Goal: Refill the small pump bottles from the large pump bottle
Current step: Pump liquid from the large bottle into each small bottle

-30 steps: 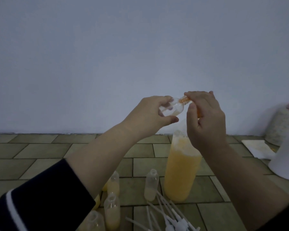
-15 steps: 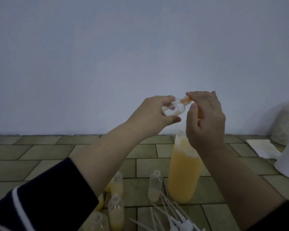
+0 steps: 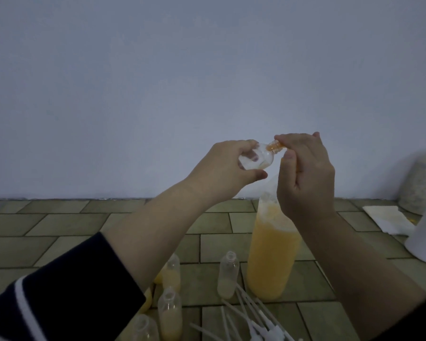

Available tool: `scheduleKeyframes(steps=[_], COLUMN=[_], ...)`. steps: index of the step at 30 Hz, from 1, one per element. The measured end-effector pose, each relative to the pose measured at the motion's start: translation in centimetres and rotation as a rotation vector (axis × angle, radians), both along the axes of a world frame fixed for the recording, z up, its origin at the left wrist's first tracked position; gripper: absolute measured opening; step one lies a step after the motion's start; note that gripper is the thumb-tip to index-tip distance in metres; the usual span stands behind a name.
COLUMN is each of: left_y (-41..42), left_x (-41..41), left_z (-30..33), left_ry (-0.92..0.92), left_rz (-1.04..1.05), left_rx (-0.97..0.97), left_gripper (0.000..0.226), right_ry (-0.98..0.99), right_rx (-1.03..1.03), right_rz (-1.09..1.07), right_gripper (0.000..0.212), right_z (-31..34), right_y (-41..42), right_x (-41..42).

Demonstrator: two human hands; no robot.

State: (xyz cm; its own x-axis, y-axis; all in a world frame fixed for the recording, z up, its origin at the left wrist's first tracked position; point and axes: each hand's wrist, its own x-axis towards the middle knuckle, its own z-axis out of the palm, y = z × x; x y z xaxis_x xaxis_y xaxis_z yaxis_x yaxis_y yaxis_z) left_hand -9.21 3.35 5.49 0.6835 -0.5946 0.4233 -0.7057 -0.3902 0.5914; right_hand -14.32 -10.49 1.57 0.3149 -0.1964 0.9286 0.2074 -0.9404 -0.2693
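Not much diff from a sec ago: left hand [image 3: 225,168] still holds the small bottle [image 3: 86,160] tipped on its side, mid-frame, fingers curled round the body. Right hand [image 3: 305,173] still curled over the large bottle's [image 3: 272,254] pump top; the pump itself is hidden by the fingers. The small bottle's neck looks orange w/ liquid, so probably filling is under way, bottle mostly clear yet. The large bottle stands on the floor [image 3: 59,222], lower centre-right, approx. two-thirds full. Other small bottles [image 3: 228,274] stand open lower centre, loose pump heads [image 3: 253,326] at bottom edge. Green-tiled floor, plain pale wall behind, white cloth [image 3: 389,219] at right.
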Motion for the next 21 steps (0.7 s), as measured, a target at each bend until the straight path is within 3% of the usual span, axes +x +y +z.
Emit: scheduleKeyframes(steps=[21], left_y=[0.2], left_x=[0.6], left_z=[1.8], left_ry=[-0.107], left_rz=[-0.010], left_rx=[0.048], left_gripper=[0.059], right_ry=[-0.019], right_rx=[-0.005], right_rz=[-0.006], right_gripper=[0.043], right_z=[1.4], right_y=[0.3], right_x=[-0.5])
